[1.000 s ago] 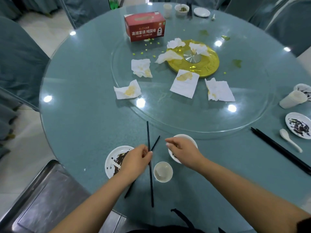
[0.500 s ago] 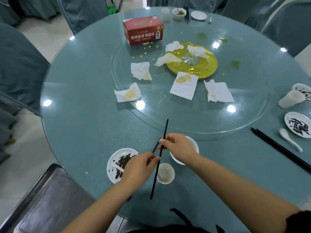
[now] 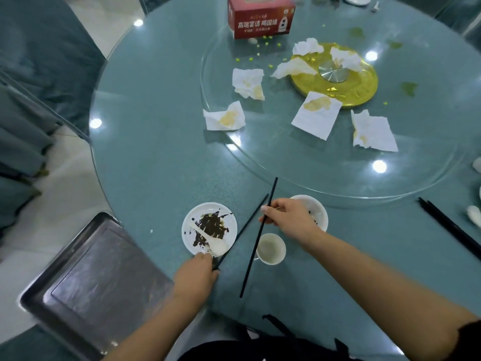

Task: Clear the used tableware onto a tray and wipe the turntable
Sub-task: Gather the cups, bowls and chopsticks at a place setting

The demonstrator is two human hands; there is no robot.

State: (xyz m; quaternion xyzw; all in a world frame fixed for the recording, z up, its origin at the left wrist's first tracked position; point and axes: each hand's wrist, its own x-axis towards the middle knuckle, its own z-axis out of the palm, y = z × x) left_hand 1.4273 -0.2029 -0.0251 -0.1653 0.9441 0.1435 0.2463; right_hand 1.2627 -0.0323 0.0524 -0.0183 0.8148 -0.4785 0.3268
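One black chopstick is pinched near its upper third by the right hand, thumb and curled fingers closed round the shaft, its lower end hanging free above the table just left of the small white cup. A second chopstick lies slanted left of that cup, between it and the sauce-smeared saucer; its near end is met by the left hand, whose fingers are curled down onto it, though whether it is already gripped or merely touched cannot be told, since the fingertips are hidden.

The chopsticks are judged light, rigid and smooth, so they are likely to slip or roll if held singly; they would best be gathered side by side and taken near the middle. The saucer, with a white spoon resting in dark residue, is probably ceramic and breakable, and greasy inside; a hold on its clean rim would be advised, kept level so that the spoon does not slide off. The cup and the white bowl, right of and beyond the cup under the right hand, would be handled likewise by wall or rim.

The metal tray waits well left of the cup, off the table edge. The glass turntable lies beyond the cup, strewn with stained napkins.
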